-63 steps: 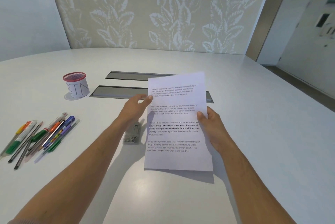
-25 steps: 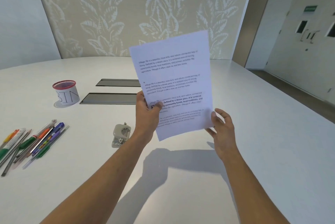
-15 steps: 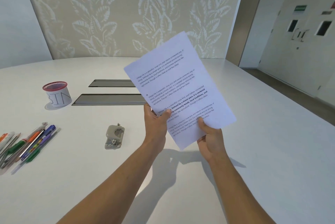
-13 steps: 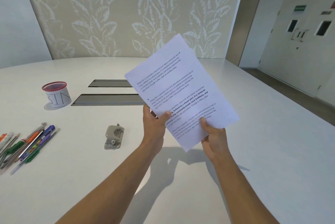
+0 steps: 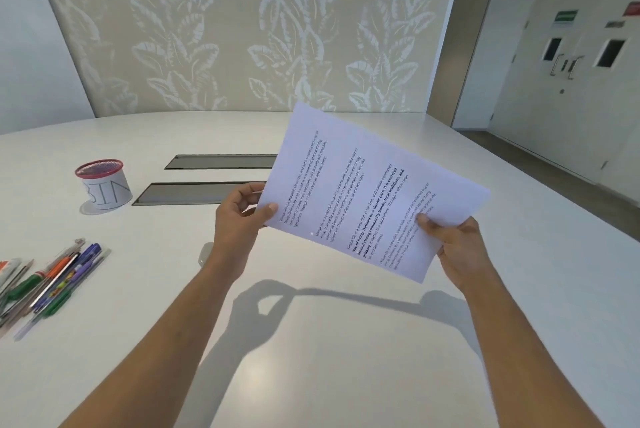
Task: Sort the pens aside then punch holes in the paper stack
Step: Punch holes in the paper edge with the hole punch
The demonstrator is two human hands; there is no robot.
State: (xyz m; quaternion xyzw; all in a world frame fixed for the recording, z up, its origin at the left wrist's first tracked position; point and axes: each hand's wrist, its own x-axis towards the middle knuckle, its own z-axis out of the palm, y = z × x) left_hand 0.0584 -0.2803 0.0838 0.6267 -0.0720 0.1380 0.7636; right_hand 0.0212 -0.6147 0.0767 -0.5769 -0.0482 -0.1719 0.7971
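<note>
Paper stack (image 5: 367, 195) long axis runs 10-to-4; left hand (image 5: 239, 216) and right hand (image 5: 457, 240) each pinch an end; punch (image 5: 205, 253) at 7, nearer left grip.

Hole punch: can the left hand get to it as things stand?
Probably not right away. The left hand pinches a corner of the paper stack, held up off the table with the right hand. The hole punch lies just under the left wrist, mostly hidden, so it looks close once the paper is let go.

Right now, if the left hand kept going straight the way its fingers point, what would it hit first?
The left hand points up and right, straight into the paper it already pinches. Beyond that, probably only bare table, though depth is hard to judge.
</note>
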